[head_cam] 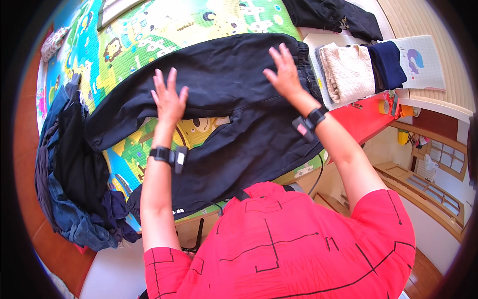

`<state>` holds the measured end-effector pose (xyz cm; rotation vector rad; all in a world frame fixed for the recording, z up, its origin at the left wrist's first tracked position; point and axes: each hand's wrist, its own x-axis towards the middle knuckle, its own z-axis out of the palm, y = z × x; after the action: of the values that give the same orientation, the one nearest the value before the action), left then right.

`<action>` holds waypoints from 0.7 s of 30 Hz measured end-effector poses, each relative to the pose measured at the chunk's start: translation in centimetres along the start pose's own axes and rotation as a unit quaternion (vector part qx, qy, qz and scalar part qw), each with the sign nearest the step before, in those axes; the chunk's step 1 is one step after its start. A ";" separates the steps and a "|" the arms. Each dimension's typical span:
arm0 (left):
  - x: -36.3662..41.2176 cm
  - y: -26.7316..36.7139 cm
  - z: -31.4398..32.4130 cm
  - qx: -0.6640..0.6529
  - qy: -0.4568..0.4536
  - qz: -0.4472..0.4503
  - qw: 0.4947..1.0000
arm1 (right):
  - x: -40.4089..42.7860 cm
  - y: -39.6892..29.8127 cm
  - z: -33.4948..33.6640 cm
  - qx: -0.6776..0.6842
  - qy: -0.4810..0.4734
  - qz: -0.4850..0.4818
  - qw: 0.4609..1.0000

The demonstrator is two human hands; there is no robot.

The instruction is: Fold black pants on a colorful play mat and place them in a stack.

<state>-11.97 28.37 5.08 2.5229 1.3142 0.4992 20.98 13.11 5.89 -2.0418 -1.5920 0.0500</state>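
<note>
Black trousers lie spread out sideways before me, their gathered waistband on the right and both legs running left. My left hand is over the far leg, palm down with its fingers spread. Near the waistband, my right hand is also palm down above the cloth, fingers apart. Neither hand grips anything; whether they press on the fabric or hover just above it, I cannot tell. A patterned foam play mat lies under the trousers and shows between the two legs.
On the left is a heap of dark and blue clothes. Folded garments, a cream quilted top and a navy one, sit at the right beside a red surface. More black clothing lies at the far right. A cable hangs near me.
</note>
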 end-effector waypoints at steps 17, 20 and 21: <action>-4.0 -4.1 0.4 -0.117 0.080 -0.047 0.989 | -8.6 0.4 2.8 -0.158 -0.073 0.029 0.984; -4.7 -9.7 -2.0 -0.017 0.195 -0.177 0.965 | -8.6 0.4 2.4 -0.160 -0.066 0.036 0.984; -5.6 -12.5 -2.1 -0.051 0.227 -0.266 0.935 | -8.5 0.2 2.5 -0.159 -0.066 0.034 0.984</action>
<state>-25.09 30.91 1.31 1.8998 1.9821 1.0214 17.74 6.37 1.14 -2.3816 -1.6989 -0.0481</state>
